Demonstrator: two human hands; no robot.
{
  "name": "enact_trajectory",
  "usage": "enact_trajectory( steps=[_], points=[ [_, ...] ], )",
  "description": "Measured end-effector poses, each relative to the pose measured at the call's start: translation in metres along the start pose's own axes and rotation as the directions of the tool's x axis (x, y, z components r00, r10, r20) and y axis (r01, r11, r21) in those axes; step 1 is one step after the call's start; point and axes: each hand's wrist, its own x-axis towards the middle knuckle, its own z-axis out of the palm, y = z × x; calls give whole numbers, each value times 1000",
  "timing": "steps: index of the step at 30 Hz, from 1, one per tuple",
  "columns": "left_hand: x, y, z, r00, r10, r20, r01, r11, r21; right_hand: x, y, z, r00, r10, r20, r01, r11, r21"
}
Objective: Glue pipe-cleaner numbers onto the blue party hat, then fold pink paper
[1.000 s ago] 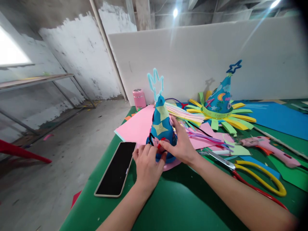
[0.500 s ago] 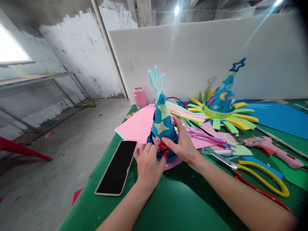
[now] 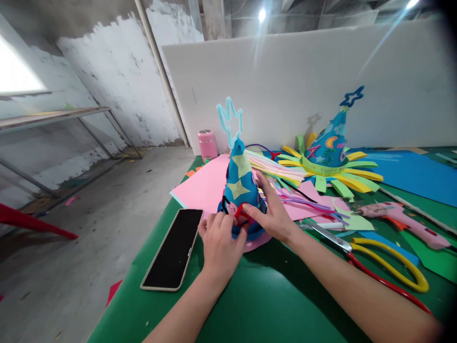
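A blue paper cone hat [image 3: 233,166] with pale yellow stars stands upright on the table before me, topped by a light blue fuzzy pipe cleaner [image 3: 229,116] bent into a zigzag shape. Low on its front sits a red pipe-cleaner piece [image 3: 243,213], with a black pipe cleaner [image 3: 224,204] left of it. My left hand [image 3: 222,240] is closed at the hat's lower front, fingers bent on the red piece; its fingertips are partly hidden. Around the hat's right side curls my right hand [image 3: 273,214], its thumb by the red piece and its other fingertips behind the cone.
A phone [image 3: 173,250] lies at left near the table edge. Scissors [image 3: 357,252] and a pink glue gun [image 3: 410,221] lie at right. A second blue cone hat [image 3: 328,145] stands behind, near pipe cleaners [image 3: 278,166], pink paper [image 3: 205,183] and a pink cup [image 3: 207,145].
The hat's top has tilted slightly left. Both hands keep nearly the same places on it.
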Motion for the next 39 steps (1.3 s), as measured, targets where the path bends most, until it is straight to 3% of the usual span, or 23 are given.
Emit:
enact_trajectory(
  steps=[21,27,39],
  points=[
    [2,1,0,1000,1,10,-1,1000,-2,0,-4,-1,1000,0,12,0,999,-37],
    [2,2,0,1000,-4,9,3,1000,18,0,-6,5,998,28,-62,-35,992,-122],
    [3,3,-1,1000,-25,0,25,1000,9,1,-9,8,996,26,-82,-37,990,-137]
  ],
)
